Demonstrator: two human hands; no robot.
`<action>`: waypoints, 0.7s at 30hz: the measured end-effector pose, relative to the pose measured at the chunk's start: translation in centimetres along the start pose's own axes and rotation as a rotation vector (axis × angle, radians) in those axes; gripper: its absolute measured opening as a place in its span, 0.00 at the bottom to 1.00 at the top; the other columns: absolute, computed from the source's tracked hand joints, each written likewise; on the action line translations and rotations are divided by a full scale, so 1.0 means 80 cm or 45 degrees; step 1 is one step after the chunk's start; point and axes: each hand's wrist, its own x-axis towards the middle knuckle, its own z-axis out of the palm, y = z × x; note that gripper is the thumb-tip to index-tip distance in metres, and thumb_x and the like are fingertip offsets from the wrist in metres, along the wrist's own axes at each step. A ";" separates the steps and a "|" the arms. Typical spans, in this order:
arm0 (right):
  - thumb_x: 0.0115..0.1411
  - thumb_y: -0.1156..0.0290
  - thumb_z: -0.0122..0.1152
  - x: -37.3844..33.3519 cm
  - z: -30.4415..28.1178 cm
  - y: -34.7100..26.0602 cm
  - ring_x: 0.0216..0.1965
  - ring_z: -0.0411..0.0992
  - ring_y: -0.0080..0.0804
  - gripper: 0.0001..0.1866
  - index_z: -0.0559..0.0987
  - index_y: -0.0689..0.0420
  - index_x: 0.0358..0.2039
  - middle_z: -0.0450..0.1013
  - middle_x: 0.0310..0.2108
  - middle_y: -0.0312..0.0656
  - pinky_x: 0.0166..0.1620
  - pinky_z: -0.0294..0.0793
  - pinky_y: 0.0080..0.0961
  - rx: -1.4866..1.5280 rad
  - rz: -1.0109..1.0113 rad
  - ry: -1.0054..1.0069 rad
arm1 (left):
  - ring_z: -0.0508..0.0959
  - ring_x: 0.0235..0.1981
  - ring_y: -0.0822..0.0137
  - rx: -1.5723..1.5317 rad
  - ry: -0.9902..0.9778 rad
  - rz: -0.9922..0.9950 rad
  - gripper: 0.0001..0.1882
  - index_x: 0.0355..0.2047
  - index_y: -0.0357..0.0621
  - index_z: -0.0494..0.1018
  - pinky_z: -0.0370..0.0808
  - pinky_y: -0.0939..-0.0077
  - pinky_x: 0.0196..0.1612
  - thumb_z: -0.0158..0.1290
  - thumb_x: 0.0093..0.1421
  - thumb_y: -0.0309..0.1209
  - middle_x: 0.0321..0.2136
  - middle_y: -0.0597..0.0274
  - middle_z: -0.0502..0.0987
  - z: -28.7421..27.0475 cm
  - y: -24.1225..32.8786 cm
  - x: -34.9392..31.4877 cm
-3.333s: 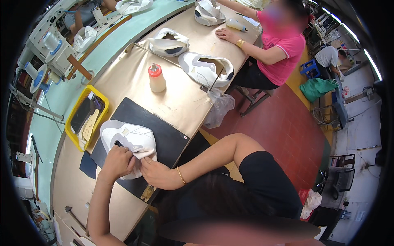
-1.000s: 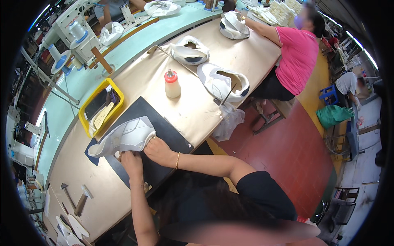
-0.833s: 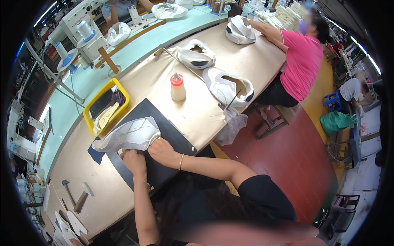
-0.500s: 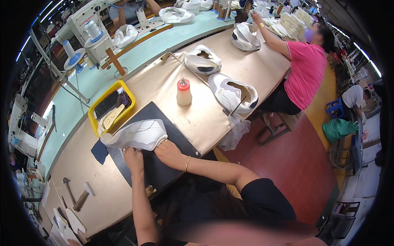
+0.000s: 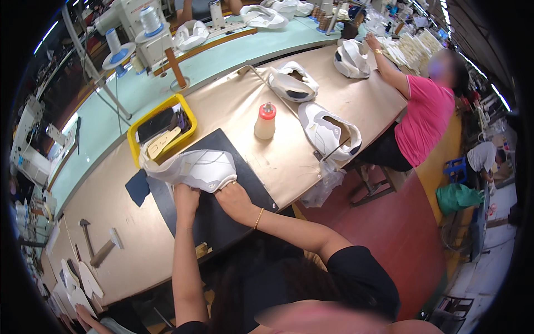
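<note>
A white and grey shoe upper [image 5: 208, 166] lies over the black mat [image 5: 250, 179], its collar end trailing left toward the yellow basket. My left hand [image 5: 187, 199] is closed on its near edge, with the fingertips hidden under the material. On the same edge, further right by the perforated toe part, my right hand [image 5: 233, 200] is also closed, its fingers tucked against the upper. A small dark blue fabric piece [image 5: 138, 188] rests left of the mat.
The yellow basket [image 5: 132, 146] holds tools and pattern pieces. Beyond the mat stand a red-topped bottle [image 5: 266, 123] and more uppers [image 5: 330, 131]. Hammers [image 5: 105, 250] lie at left. A co-worker in pink [image 5: 425, 117] sits right; another person's hand [image 5: 83, 316] shows lower left.
The whole view has shifted, so the table's things sit further right. Both hands still grip the upper, which looks slightly tilted differently. Another person's hand shows more clearly at lower left.
</note>
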 end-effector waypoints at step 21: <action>0.59 0.78 0.57 0.030 -0.028 0.017 0.35 0.76 0.55 0.25 0.73 0.62 0.59 0.77 0.32 0.59 0.43 0.74 0.44 -0.121 -0.133 -0.422 | 0.82 0.34 0.46 0.129 -0.028 -0.063 0.11 0.36 0.35 0.80 0.77 0.54 0.46 0.57 0.53 0.27 0.30 0.43 0.81 0.031 -0.019 0.044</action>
